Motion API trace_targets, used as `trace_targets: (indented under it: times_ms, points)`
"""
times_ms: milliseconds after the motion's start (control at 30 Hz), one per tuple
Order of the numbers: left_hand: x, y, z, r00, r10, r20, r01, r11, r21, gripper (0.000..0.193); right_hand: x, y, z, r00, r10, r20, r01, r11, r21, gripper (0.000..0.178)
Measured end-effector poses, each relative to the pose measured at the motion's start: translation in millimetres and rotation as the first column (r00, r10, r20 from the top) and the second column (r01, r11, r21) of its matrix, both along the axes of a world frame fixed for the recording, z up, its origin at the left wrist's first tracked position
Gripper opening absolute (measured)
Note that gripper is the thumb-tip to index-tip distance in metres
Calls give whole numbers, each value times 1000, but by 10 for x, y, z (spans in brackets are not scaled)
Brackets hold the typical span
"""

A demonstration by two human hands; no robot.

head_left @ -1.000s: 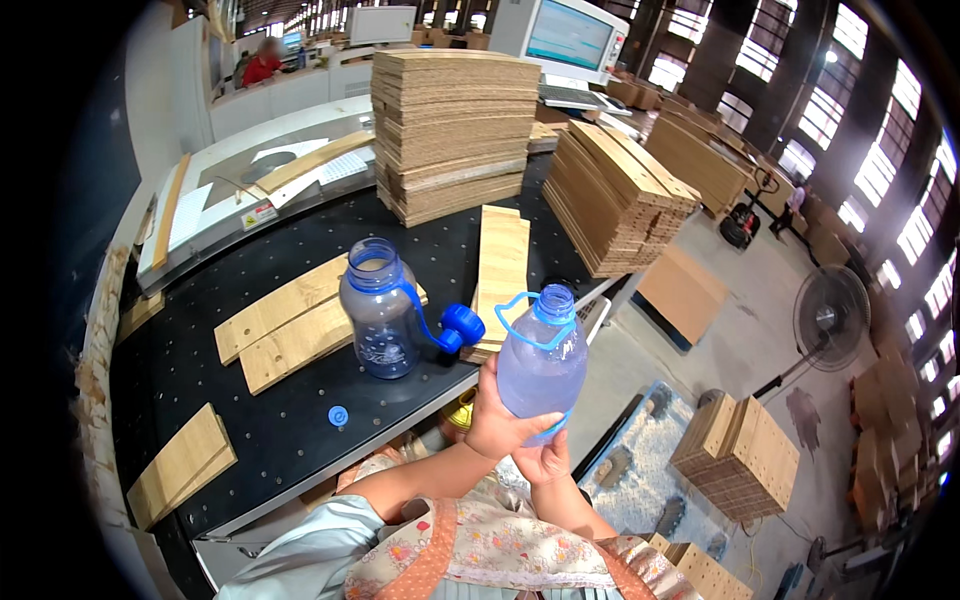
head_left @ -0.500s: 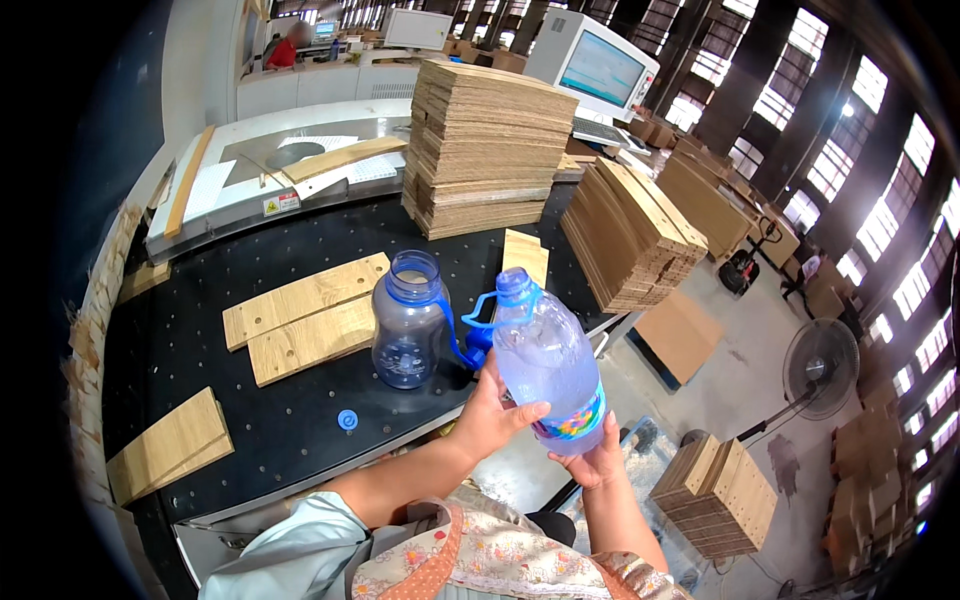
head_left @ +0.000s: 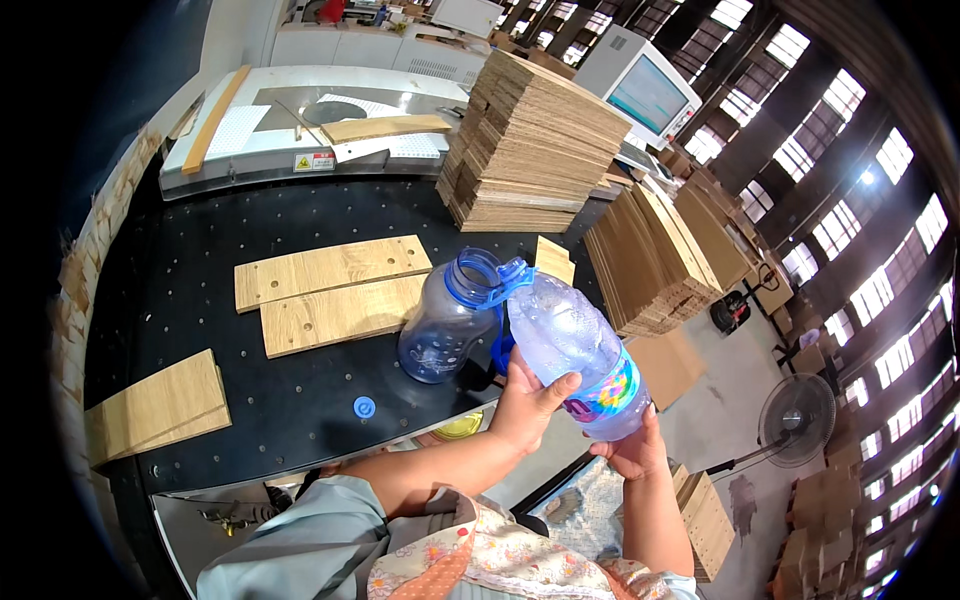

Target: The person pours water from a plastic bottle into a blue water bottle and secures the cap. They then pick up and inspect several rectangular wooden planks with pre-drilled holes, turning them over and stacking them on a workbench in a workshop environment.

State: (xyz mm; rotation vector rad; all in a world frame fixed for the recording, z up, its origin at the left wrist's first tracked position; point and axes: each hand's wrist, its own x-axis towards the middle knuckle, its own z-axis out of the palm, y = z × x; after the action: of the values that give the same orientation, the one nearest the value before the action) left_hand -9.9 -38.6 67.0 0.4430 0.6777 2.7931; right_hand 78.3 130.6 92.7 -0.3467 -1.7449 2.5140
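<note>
My left hand (head_left: 532,402) is wrapped round the side of a large clear plastic water bottle (head_left: 563,325) with a colourful label. Under its base, my right hand (head_left: 634,447) grips from below. The bottle tilts to the left, and its uncapped neck meets the rim of a translucent blue drinking bottle (head_left: 432,335). That drinking bottle stands open on the black table (head_left: 300,390), its blue lid (head_left: 502,352) hanging beside it, partly hidden. A small round blue cap (head_left: 364,407) lies on the table.
Loose wooden strips (head_left: 340,290) and more boards (head_left: 160,410) lie on the table. Behind them rises a tall stack of boards (head_left: 535,140), with another stack (head_left: 655,260) to its right. A monitor (head_left: 645,90) stands behind, and a fan (head_left: 797,420) on the right.
Both hands have tipped the water bottle further left, bringing its mouth from beside the drinking bottle onto its rim. The drinking bottle now leans slightly in view. My view has shifted.
</note>
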Motion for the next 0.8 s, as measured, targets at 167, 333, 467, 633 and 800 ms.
trace_targets:
  times_ms: [167,333,467,633,800]
  points:
    - [-14,-3,37,993,-87,76,85,996,30,81,-21,-25,214,999,-42,4,42,995,94,86]
    - [2,48,93,985,-140,103,126,984,127,79,-4,-55,435,998,-62,-17,64,986,156,86]
    - [0,43,113,978,-177,105,162,977,141,80,-6,-38,523,998,-53,-21,56,977,204,86]
    - [12,100,107,986,-151,73,145,986,81,77,30,34,602,1000,-25,-13,27,980,199,88]
    - [21,90,151,980,-178,88,169,980,107,77,35,17,602,998,-41,-55,52,974,222,85]
